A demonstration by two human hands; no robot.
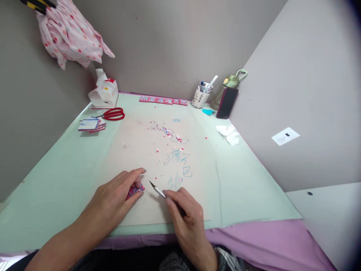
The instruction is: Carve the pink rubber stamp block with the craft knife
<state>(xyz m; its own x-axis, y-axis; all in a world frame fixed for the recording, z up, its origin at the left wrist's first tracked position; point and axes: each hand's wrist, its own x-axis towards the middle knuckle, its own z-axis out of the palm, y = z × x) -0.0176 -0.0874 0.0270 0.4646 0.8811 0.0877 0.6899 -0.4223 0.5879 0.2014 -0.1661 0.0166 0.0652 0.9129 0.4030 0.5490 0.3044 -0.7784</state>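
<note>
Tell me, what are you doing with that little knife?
A person sits at a pale green table. The left hand pins a small folded piece of red and blue paper to the cutting board. The right hand holds a thin craft knife like a pen, its tip just beside the paper. Tiny paper scraps lie farther up the board. Red scissors and a stack of cards rest at the far left.

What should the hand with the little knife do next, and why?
Probably bring the craft knife tip a little left onto the small red paper piece. The left hand already pins that piece flat, and the blade in the right hand points at it but sits just short.
</note>
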